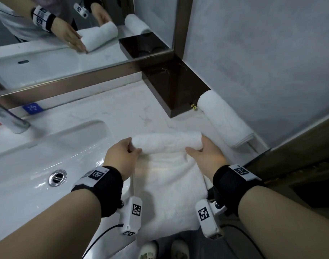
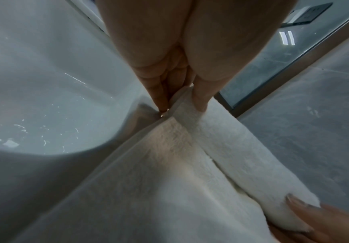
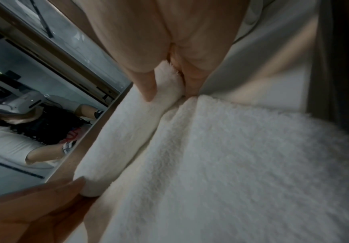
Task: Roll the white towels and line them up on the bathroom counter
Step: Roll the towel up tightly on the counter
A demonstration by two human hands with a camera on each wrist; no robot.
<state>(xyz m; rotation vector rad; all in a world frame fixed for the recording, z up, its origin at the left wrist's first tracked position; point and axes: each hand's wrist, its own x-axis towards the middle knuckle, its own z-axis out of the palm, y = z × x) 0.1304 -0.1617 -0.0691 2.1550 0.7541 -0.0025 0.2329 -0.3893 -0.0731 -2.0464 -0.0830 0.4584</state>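
A white towel (image 1: 167,184) lies flat on the marble counter (image 1: 122,109), its far end wound into a roll (image 1: 166,142). My left hand (image 1: 125,150) grips the roll's left end, thumb on top and fingers curled at its end, as the left wrist view shows (image 2: 198,98). My right hand (image 1: 203,148) grips the right end (image 3: 167,85) the same way. The towel's near end hangs over the counter's front edge. A second towel (image 1: 225,118), fully rolled, lies along the right wall.
A white sink basin (image 1: 47,156) with a chrome drain (image 1: 57,177) sits left of the towel, a faucet (image 1: 10,120) behind it. A dark brown box (image 1: 176,86) stands in the back corner under the mirror (image 1: 66,34). The grey wall (image 1: 262,62) bounds the right side.
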